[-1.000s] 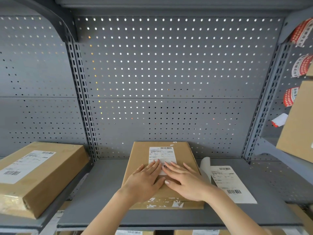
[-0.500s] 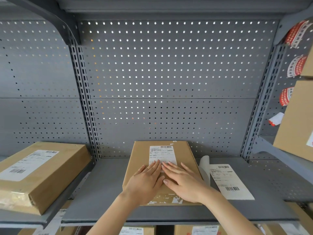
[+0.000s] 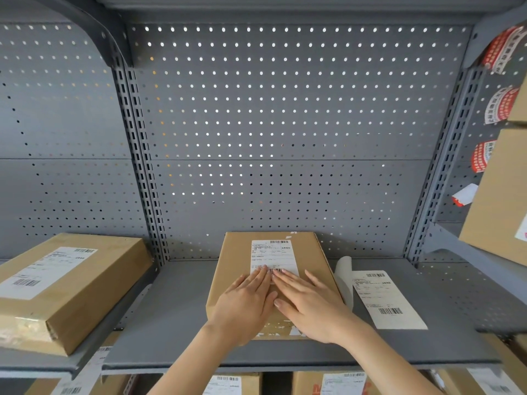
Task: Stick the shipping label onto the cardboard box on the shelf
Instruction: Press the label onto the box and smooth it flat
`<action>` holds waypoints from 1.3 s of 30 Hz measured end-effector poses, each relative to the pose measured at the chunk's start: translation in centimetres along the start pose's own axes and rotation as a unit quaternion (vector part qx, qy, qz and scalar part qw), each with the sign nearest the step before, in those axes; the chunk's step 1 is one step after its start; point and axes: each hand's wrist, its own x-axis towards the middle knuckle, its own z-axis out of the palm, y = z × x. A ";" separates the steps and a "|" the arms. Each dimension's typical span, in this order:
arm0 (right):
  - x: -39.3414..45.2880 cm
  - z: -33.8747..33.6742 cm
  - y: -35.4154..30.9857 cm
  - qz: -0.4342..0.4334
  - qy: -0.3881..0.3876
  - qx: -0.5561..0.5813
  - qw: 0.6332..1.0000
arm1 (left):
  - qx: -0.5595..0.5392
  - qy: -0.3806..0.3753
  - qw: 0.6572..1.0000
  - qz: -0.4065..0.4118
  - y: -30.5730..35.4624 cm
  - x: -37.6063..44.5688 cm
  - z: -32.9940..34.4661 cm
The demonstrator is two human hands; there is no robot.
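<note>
A flat cardboard box (image 3: pixel 233 260) lies on the grey shelf (image 3: pixel 176 317), at its middle. A white shipping label (image 3: pixel 272 253) with barcodes lies on the box's top face. My left hand (image 3: pixel 245 306) and my right hand (image 3: pixel 308 303) rest flat on the box side by side, fingers stretched out. Their fingertips cover the label's lower edge. Neither hand grips anything.
A second label sheet (image 3: pixel 385 297) with a curled backing strip (image 3: pixel 343 277) lies on the shelf right of the box. A labelled box (image 3: pixel 71 283) sits on the left shelf, another box (image 3: pixel 502 201) at the right edge. More boxes stand below.
Both hands have slid slightly toward me along the label, uncovering more of it including a barcode. The view has shifted a little.
</note>
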 end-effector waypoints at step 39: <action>-1.0 0.0 1.1 0.084 0.036 -0.043 0.995 | 0.047 0.001 0.991 -0.125 -0.6 -0.5 0.2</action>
